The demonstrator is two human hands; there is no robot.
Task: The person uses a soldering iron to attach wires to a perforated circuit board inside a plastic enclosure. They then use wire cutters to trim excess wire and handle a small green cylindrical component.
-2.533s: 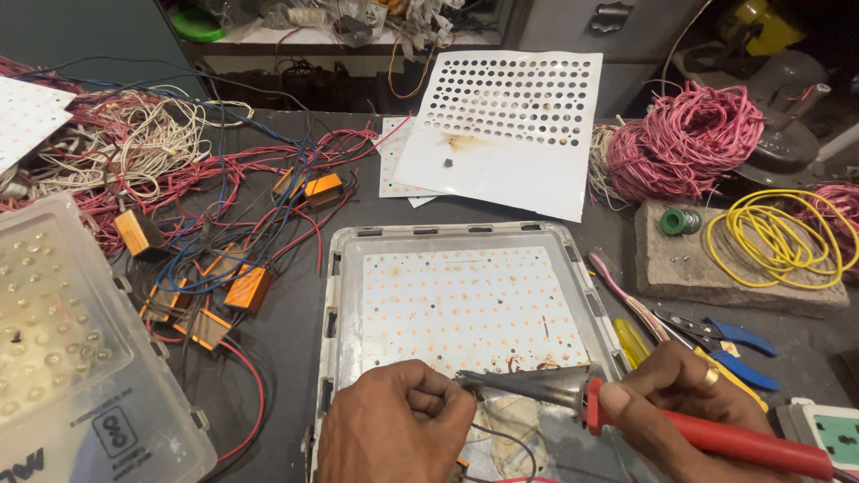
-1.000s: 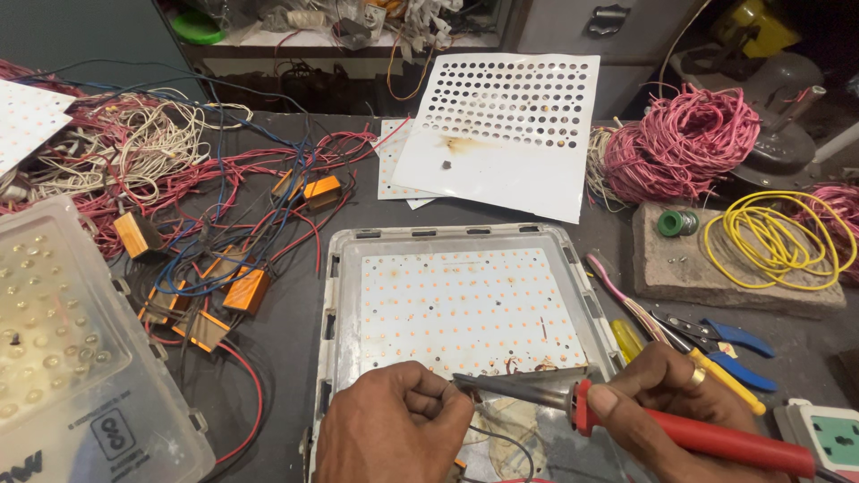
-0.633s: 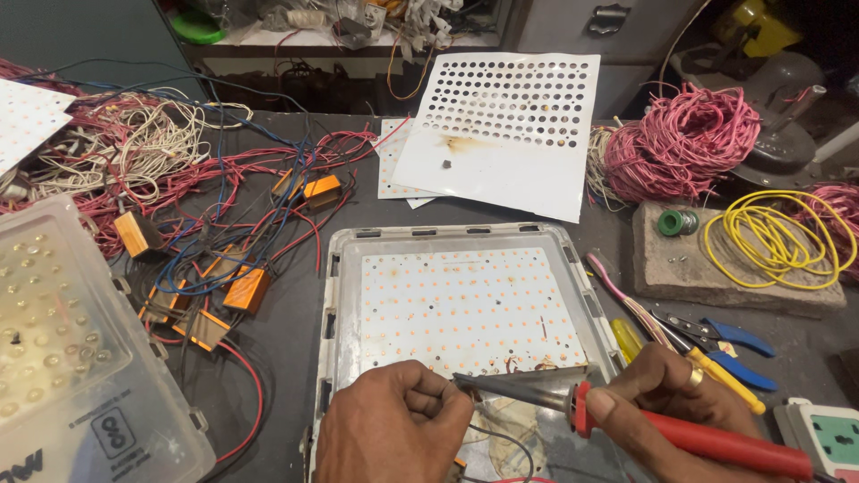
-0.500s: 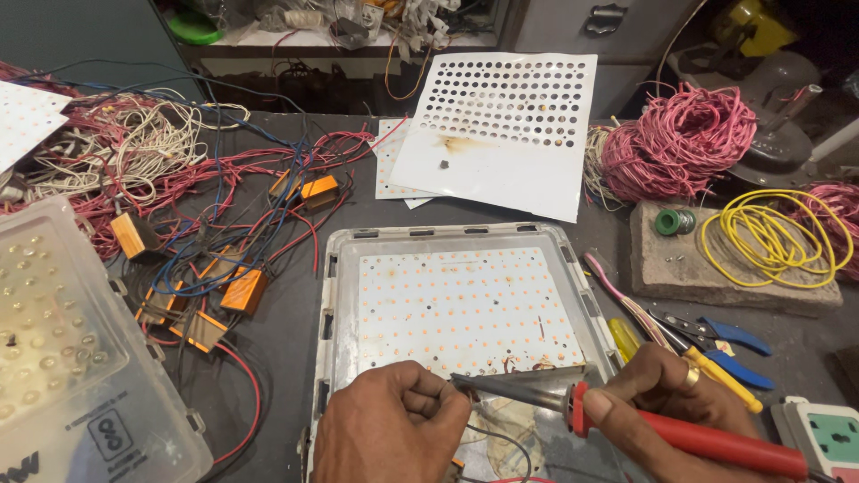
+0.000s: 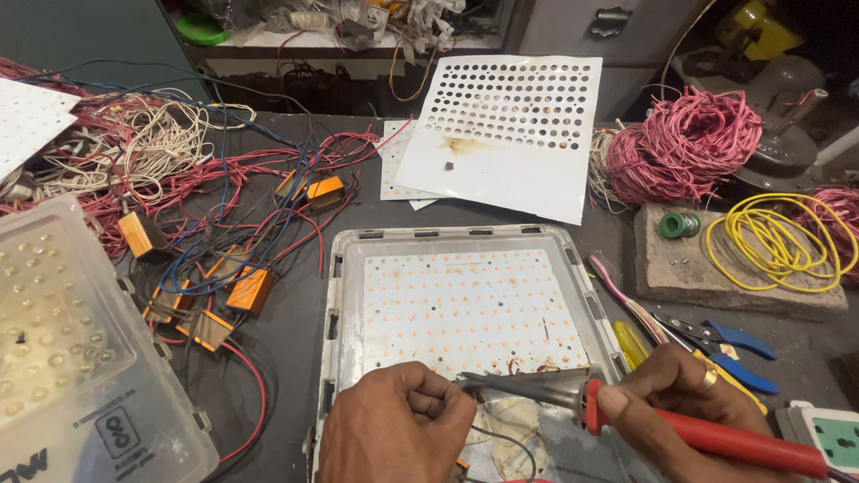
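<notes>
We saw the right hand [image 5: 680, 394] closed around the red plastic handle of a soldering iron [image 5: 626, 416], whose dark metal barrel pointed to the left, with the tip near the lower edge of a white square board with many small orange dots [image 5: 470, 309]. This board lay inside a grey metal tray-shaped housing [image 5: 333, 313] on the dark bench [image 5: 295, 304], directly in front of the person. The left hand [image 5: 394, 429] was curled into a loose fist just beside the iron's tip, and its fingers pinched something thin there, probably a wire; we could not tell exactly what it was. The two hands were close together at the lower rim of the housing.

To the left of the housing lay a tangle of red and blue wires with small orange boxes [image 5: 224, 268], and further left a clear plastic cover with round lenses [image 5: 63, 340]. Behind the housing lay a white sheet with rows of round holes [image 5: 510, 125]. On the right we saw a bundle of pink wire [image 5: 684, 143], a coil of yellow wire [image 5: 774, 241] on a stone block [image 5: 662, 273], and blue-handled pliers [image 5: 729, 349] near the right hand.
</notes>
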